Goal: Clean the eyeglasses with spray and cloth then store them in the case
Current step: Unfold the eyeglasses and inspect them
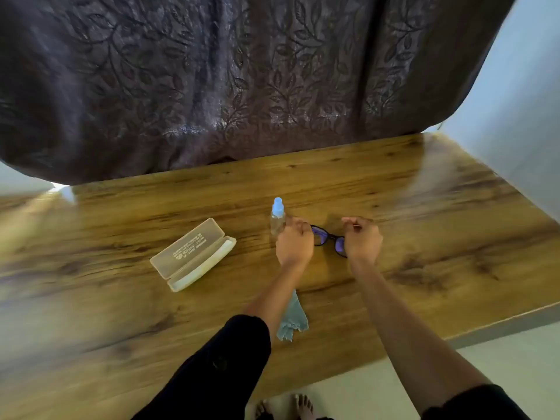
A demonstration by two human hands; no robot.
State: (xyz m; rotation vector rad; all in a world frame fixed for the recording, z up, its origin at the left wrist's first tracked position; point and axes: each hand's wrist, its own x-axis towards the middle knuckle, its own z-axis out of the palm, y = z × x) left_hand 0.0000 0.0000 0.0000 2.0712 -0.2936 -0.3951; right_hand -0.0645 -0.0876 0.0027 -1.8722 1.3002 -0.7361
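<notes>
Dark-framed eyeglasses (328,239) with bluish lenses sit low over the wooden table (424,225), held at both ends. My left hand (294,242) grips the left side of the frame and my right hand (362,237) grips the right side. A small clear spray bottle (277,218) with a light blue cap stands upright just left of my left hand. A beige glasses case (194,254) lies open further left. A grey-blue cleaning cloth (293,321) lies on the table under my left forearm, partly hidden.
A dark leaf-patterned curtain (242,80) hangs behind the table's far edge. A pale wall (521,116) stands at the right. The table's near edge runs diagonally at lower right, with pale floor and bare feet (291,407) below.
</notes>
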